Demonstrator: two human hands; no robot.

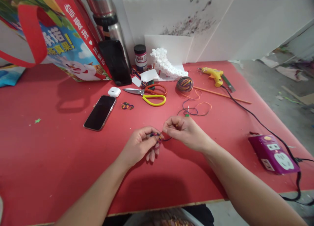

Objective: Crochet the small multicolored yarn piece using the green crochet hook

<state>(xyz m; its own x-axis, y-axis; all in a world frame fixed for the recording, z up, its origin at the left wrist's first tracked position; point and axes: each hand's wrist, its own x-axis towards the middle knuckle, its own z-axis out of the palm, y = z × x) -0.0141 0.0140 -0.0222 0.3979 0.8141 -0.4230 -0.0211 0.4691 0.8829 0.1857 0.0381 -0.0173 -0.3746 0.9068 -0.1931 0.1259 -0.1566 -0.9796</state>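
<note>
Apparently a stitch is being worked: the left hand (142, 144) pinches the small yarn piece (154, 134) above the desk (73, 164); beside it, the right hand (187, 131) has closed fingertips, their hold too fine to tell. Next probably needs steady tension.

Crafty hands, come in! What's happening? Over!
Left hand: pinching multicoloured yarn piece. Right hand: pinching something thin beside it, too small to identify. Scissors: beyond both hands, not in the way.
</note>
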